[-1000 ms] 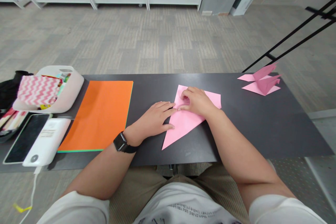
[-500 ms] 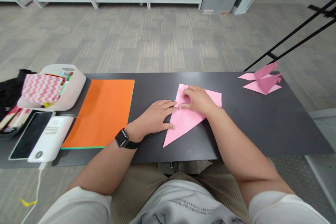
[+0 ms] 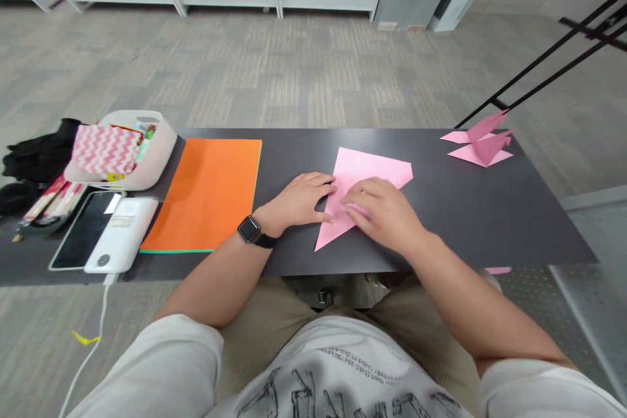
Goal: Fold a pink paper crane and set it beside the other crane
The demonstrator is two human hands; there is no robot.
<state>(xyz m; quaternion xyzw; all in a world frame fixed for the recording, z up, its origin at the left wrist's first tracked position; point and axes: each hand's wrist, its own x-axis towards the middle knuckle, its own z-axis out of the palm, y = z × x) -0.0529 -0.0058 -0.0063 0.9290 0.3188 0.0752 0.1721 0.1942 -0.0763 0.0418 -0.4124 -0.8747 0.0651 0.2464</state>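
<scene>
A pink paper [image 3: 372,168], folded into a kite-like triangle, lies on the dark table [image 3: 441,222] in front of me. My left hand [image 3: 301,199] lies flat with its fingers stretched out, pressing the paper's left edge. A dark watch sits on that wrist. My right hand [image 3: 385,215] rests on the lower middle of the paper, fingers extended and pressed down along the fold.
An orange sheet [image 3: 208,192] lies to the left. Beyond it stand a white basket [image 3: 157,157] with a zigzag pouch, a phone [image 3: 83,228] and a white power bank [image 3: 122,235]. Folded pink paper shapes [image 3: 477,144] sit at the far right corner.
My right hand has slid down the pink paper towards me, from its upper part to its lower middle. The left hand stays on the left edge. The view has shifted a little.
</scene>
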